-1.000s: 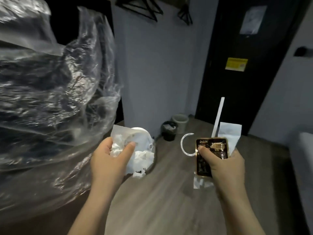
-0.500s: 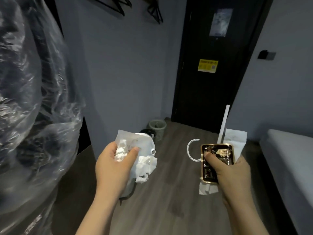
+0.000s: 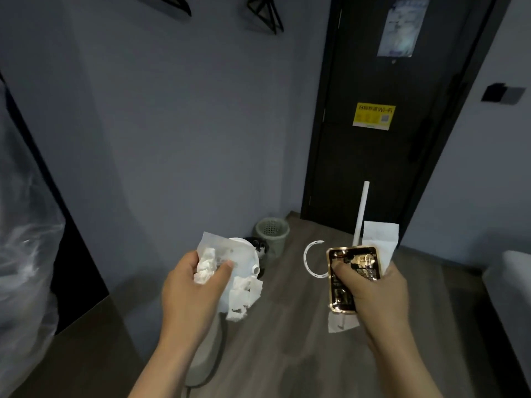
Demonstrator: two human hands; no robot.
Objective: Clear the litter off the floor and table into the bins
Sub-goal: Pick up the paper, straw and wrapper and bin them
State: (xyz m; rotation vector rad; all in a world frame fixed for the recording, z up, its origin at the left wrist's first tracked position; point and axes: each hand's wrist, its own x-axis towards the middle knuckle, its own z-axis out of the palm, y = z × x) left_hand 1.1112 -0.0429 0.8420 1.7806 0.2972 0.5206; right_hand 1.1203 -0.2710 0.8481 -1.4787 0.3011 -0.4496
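1. The left hand (image 3: 192, 285) keeps its grip clamped on crumpled tissue (image 3: 205, 264) and a white lid (image 3: 244, 251), held above the floor (image 3: 287, 340).
2. The right hand (image 3: 373, 291) still grips a black-gold packet (image 3: 353, 265), a straw (image 3: 362, 208) and a napkin (image 3: 380, 237).
3. The grey bin (image 3: 272, 231) and black bin (image 3: 263, 251) now sit lower in view, and the plastic sheeting (image 3: 26, 254) has slid to the left edge.

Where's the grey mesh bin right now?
In the head view, the grey mesh bin stands on the floor near centre, by the wall left of the dark door, with a black bin at its left side.
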